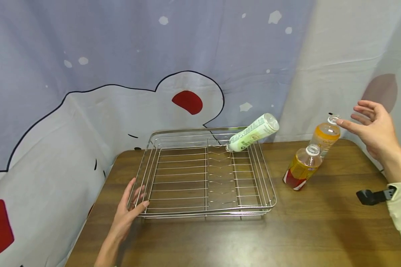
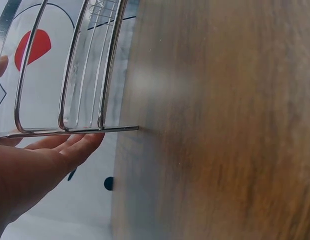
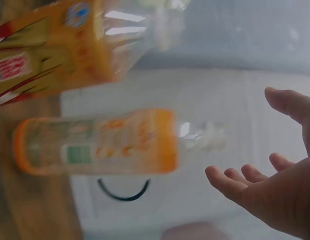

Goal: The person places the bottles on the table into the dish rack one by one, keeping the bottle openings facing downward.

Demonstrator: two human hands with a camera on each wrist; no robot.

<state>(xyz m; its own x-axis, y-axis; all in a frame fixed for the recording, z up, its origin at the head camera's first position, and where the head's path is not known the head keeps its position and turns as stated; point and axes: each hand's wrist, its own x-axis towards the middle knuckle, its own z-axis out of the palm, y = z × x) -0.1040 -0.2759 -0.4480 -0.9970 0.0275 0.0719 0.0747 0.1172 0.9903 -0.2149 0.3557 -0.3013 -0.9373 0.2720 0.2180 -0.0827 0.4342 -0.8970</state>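
A metal wire dish rack (image 1: pixel 187 213) stands on the wooden table. My left hand (image 1: pixel 125 211) grips its left side near the front corner, the thumb over the rim and the fingers outside; the left wrist view shows those fingers (image 2: pixel 80 150) against the wires. A pale green and white bottle (image 1: pixel 254 133) leans neck-down in the rack's back right corner. To the right, two uncapped clear bottles stand upright: one with a yellow and red label (image 1: pixel 302 168), and behind it one with an orange label (image 1: pixel 325 135). My right hand (image 1: pixel 375 128), fingers spread, hovers beside the orange-labelled bottle's mouth, holding nothing.
The wooden table (image 1: pixel 200 244) extends in front of the rack and to its right. A patterned grey-blue and white cloth (image 1: pixel 120 44) hangs close behind the table and along its left side. A black strap (image 1: pixel 374 196) sits at my right wrist.
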